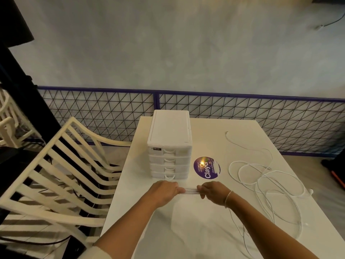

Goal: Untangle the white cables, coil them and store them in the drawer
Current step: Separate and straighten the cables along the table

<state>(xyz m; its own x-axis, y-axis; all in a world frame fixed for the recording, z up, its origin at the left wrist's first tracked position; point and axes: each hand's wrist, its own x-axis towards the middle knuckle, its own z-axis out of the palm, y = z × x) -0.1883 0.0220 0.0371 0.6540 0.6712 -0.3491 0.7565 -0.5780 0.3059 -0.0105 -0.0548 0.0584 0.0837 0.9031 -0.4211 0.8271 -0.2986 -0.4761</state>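
A white drawer unit (170, 139) with several stacked drawers stands on the white table (186, 230). In front of it my left hand (165, 192) and my right hand (214, 192) hold the two ends of a short bundle of white cable (190, 191) stretched level between them, just above the tabletop. To the right, loose white cables (268, 184) lie in tangled loops on the table, one strand running back to a far end (226, 133). All the drawers look closed.
A round purple sticker (206, 167) lies on the table right of the drawer unit. A white slatted chair (61, 171) stands left of the table. A wire mesh fence (233, 113) runs behind. The table's right edge is near the cable loops.
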